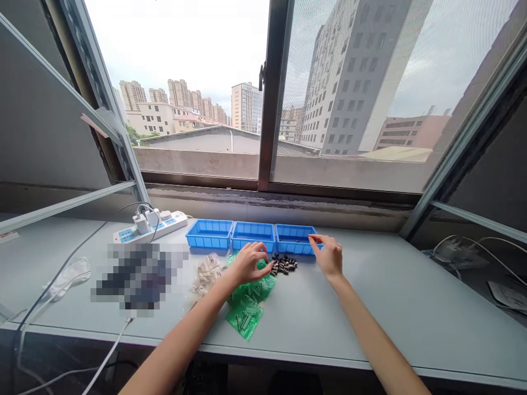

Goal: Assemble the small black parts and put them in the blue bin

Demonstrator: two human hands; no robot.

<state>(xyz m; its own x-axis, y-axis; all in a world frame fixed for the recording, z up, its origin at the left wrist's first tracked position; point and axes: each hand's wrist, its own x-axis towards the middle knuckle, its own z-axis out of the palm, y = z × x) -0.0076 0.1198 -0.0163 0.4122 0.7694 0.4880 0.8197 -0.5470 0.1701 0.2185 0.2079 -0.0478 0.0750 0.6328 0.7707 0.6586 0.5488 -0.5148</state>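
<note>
Three blue plastic bins stand joined in a row: a left bin (208, 235), a middle bin (252, 237) and a right bin (295, 239). A few tiny dark bits lie in the right bin. My right hand (330, 257) is at that bin's right end, thumb and forefinger pinched together over its rim; what they hold, if anything, is too small to make out. My left hand (250, 262) hovers over green plastic bags (245, 315) of small metal parts, its fingers curled but apart. Its thumb comes close to a pile of small dark metal fittings (284, 264).
Clear plastic bags (207, 272) with pale contents lie left of the green ones. Further left are a blurred dark item (140, 277), a white power strip (152, 226) with plugs, and a coiled white cable (69, 277). Metal frame posts (428, 200) and a window stand behind the table.
</note>
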